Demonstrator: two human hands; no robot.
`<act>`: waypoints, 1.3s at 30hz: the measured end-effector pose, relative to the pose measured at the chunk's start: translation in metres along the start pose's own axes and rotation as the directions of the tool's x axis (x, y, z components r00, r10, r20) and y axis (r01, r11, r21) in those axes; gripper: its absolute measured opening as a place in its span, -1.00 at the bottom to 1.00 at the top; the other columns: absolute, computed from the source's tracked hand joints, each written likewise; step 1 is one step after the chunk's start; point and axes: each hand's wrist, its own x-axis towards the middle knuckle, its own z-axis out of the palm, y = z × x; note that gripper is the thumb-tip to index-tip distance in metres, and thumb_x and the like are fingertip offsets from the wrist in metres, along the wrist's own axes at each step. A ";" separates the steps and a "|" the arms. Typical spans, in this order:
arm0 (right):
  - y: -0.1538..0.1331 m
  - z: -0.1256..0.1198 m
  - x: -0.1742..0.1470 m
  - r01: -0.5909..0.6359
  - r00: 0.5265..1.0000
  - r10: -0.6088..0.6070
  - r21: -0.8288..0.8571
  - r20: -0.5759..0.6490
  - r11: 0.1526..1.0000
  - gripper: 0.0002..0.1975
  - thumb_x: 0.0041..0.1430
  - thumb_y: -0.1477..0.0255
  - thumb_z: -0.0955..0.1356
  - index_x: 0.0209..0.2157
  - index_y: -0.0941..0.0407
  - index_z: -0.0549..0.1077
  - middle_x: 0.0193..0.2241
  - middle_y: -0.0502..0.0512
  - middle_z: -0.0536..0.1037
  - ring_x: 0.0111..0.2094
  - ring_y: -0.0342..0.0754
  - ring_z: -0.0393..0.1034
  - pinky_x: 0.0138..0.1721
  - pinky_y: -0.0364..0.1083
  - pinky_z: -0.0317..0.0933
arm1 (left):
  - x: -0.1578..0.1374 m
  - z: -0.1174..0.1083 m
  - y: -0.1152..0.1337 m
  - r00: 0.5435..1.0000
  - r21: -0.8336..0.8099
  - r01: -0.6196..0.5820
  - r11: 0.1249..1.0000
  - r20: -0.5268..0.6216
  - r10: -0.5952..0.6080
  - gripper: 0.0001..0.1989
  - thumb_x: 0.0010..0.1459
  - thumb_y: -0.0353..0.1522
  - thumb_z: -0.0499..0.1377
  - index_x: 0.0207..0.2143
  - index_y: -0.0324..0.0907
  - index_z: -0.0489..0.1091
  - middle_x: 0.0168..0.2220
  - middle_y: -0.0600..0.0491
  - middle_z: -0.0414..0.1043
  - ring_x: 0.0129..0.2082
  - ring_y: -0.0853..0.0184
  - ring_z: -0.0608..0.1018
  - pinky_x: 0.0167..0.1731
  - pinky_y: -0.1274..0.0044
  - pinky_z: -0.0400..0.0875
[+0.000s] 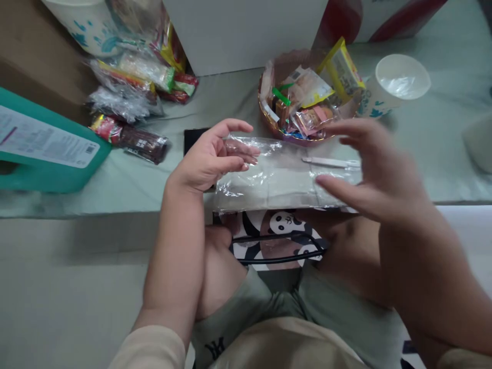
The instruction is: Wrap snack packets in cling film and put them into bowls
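My left hand (215, 156) hovers over the left end of a clear plastic bag (269, 179), its fingers apart and nothing in them. Over the bag's right end is my right hand (376, 174), slightly blurred, with thumb and fingers spread wide and nothing between them. The bag lies flat along the table's front edge. On its right part rests a thin silver and white tool (330, 162), whose exact kind I cannot make out. Just behind the bag stands a round bowl (265, 110) of wrapped snacks. A flat black object (192, 141) is partly hidden by my left hand.
Wrapped snacks (134, 92) lie in a pile at the back left, by a teal bottle (57, 159) and a paper cup (84, 31). Another paper cup (402, 77) stands right of the bowl. A white box (246, 36) closes off the back.
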 end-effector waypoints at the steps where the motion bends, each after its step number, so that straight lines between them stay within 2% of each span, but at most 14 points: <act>1: -0.003 0.007 0.006 0.032 0.993 -0.027 -0.037 0.114 0.999 -0.37 -0.36 0.54 0.63 -0.12 -0.02 0.60 -0.01 0.05 0.56 0.15 0.12 0.39 0.30 0.10 0.19 | -0.001 0.001 0.002 1.000 0.006 0.015 1.000 0.001 -0.015 -0.57 -0.04 -0.52 0.37 -0.08 -0.12 0.48 -0.32 0.01 0.59 -0.29 0.15 0.72 -0.38 0.48 0.61; 4: 0.000 0.022 0.022 0.103 0.933 -0.037 -0.168 0.358 0.980 -0.50 -0.26 0.55 0.60 -0.17 0.01 0.59 -0.27 0.02 0.61 -0.17 0.07 0.51 -0.05 0.06 0.38 | -0.005 0.002 0.008 0.996 -0.004 0.028 1.000 0.087 -0.028 -0.48 -0.08 -0.47 0.45 -0.02 -0.11 0.48 -0.31 0.01 0.61 -0.34 0.14 0.72 -0.39 0.45 0.62; 7: 0.011 0.026 0.029 0.055 0.887 0.048 -0.209 0.459 0.976 -0.85 -0.07 0.53 0.53 -0.45 0.06 0.54 -0.59 -0.09 0.45 -0.55 -0.16 0.30 -0.45 -0.12 0.21 | -0.005 0.001 0.011 0.988 -0.156 -0.072 0.985 0.125 0.092 -0.31 -0.13 -0.31 0.53 0.09 0.04 0.43 -0.11 0.05 0.65 -0.18 0.17 0.73 -0.20 0.43 0.65; 9: 0.016 0.026 0.029 -0.004 0.901 0.063 -0.139 0.428 0.990 -0.85 0.01 0.47 0.50 -0.52 0.08 0.48 -0.63 -0.09 0.42 -0.60 -0.21 0.24 -0.56 -0.17 0.09 | -0.002 0.002 0.010 0.986 -0.277 -0.148 0.949 0.028 0.162 -0.36 -0.07 -0.07 0.48 0.06 0.04 0.44 0.03 0.06 0.60 0.08 0.15 0.65 0.00 0.39 0.60; 11: 0.020 0.026 0.027 -0.096 0.929 0.091 -0.003 0.359 0.995 -0.83 0.04 0.41 0.50 -0.50 0.08 0.46 -0.62 -0.09 0.43 -0.61 -0.20 0.28 -0.60 -0.18 0.10 | 0.003 0.009 0.008 0.987 -0.321 -0.158 0.934 -0.027 0.158 -0.33 0.02 0.20 0.28 0.01 -0.04 0.47 0.14 0.01 0.54 0.27 0.08 0.50 0.13 0.32 0.53; 14: 0.026 0.028 0.025 -0.197 0.955 0.139 0.208 0.263 0.958 -0.76 0.05 0.33 0.53 -0.48 0.08 0.44 -0.64 -0.10 0.44 -0.62 -0.20 0.34 -0.59 -0.18 0.21 | 0.008 0.025 0.002 0.995 -0.303 -0.051 0.952 0.071 0.076 -0.05 -0.03 0.44 -0.04 0.00 -0.10 0.48 0.23 -0.10 0.47 0.32 -0.06 0.44 0.13 0.17 0.52; 16: 0.030 0.030 0.025 -0.230 0.963 0.174 0.287 0.207 0.930 -0.71 0.04 0.30 0.55 -0.48 0.09 0.41 -0.65 -0.11 0.43 -0.64 -0.22 0.35 -0.60 -0.20 0.23 | 0.010 0.036 -0.003 0.984 -0.345 0.025 0.938 0.175 0.038 0.05 -0.20 0.49 0.02 0.02 -0.11 0.49 0.24 -0.14 0.47 0.31 -0.13 0.43 0.14 0.11 0.51; 18: 0.035 0.030 0.024 -0.256 0.963 0.211 0.324 0.166 0.911 -0.68 0.01 0.29 0.57 -0.47 0.09 0.40 -0.65 -0.11 0.43 -0.63 -0.22 0.38 -0.61 -0.21 0.24 | 0.011 0.044 -0.008 0.975 -0.364 0.063 0.929 0.220 0.020 -0.05 -0.27 0.36 0.29 0.02 -0.10 0.51 0.21 -0.15 0.50 0.26 -0.13 0.49 0.12 0.14 0.53; 20: 0.039 0.029 0.023 -0.274 0.961 0.240 0.343 0.138 0.899 -0.67 0.00 0.29 0.57 -0.46 0.09 0.38 -0.65 -0.13 0.43 -0.62 -0.22 0.40 -0.61 -0.22 0.25 | 0.013 0.051 -0.014 0.981 -0.303 0.085 0.949 0.192 -0.027 -0.28 -0.20 0.04 0.50 -0.01 -0.10 0.52 0.12 -0.14 0.58 0.11 -0.02 0.63 0.01 0.28 0.61; 22: 0.043 0.027 0.023 -0.281 0.960 0.255 0.358 0.120 0.890 -0.68 0.00 0.30 0.57 -0.45 0.08 0.37 -0.65 -0.15 0.43 -0.63 -0.22 0.40 -0.61 -0.22 0.26 | 0.016 0.056 -0.020 0.985 -0.180 0.127 0.975 0.138 -0.103 -0.55 -0.04 -0.20 0.48 -0.10 -0.14 0.53 -0.09 -0.10 0.68 -0.14 0.17 0.73 -0.19 0.46 0.63; 25: 0.052 0.024 0.024 -0.285 0.958 0.262 0.338 0.113 0.897 -0.73 0.03 0.34 0.53 -0.43 0.09 0.37 -0.60 -0.12 0.50 -0.63 -0.22 0.41 -0.60 -0.22 0.28 | 0.020 0.059 -0.024 0.990 -0.035 0.140 0.989 0.015 -0.140 -0.85 0.12 -0.34 0.33 -0.25 -0.19 0.53 -0.35 0.01 0.66 -0.44 0.35 0.69 -0.47 0.60 0.53; 28: 0.065 0.020 0.025 -0.265 0.963 0.245 0.241 0.107 0.934 -0.83 0.06 0.43 0.47 -0.35 0.09 0.41 -0.53 -0.08 0.58 -0.62 -0.21 0.43 -0.60 -0.21 0.30 | 0.025 0.055 -0.024 0.991 0.055 0.110 0.992 -0.084 -0.105 -0.91 0.11 -0.40 0.28 -0.29 -0.18 0.54 -0.47 0.06 0.61 -0.57 0.39 0.62 -0.61 0.62 0.43; 34: 0.085 0.014 0.024 -0.158 0.980 0.135 0.158 0.146 0.975 -0.77 0.19 0.50 0.39 -0.10 0.01 0.49 -0.55 -0.16 0.55 -0.64 -0.21 0.43 -0.56 -0.20 0.33 | 0.035 0.043 -0.031 0.994 0.060 0.064 0.996 -0.092 -0.058 -0.80 0.11 -0.41 0.23 -0.21 -0.07 0.58 -0.61 0.16 0.51 -0.70 0.38 0.53 -0.71 0.60 0.34; 39: 0.089 0.014 0.024 -0.003 0.996 -0.020 0.262 0.088 0.965 -0.96 0.24 0.39 0.41 -0.27 0.03 0.52 -0.37 -0.08 0.58 -0.59 -0.27 0.41 -0.54 -0.21 0.33 | 0.035 0.040 -0.034 0.997 -0.054 -0.006 0.999 -0.077 0.002 -0.92 0.13 -0.35 0.28 -0.30 -0.10 0.57 -0.53 0.12 0.56 -0.63 0.38 0.59 -0.61 0.59 0.49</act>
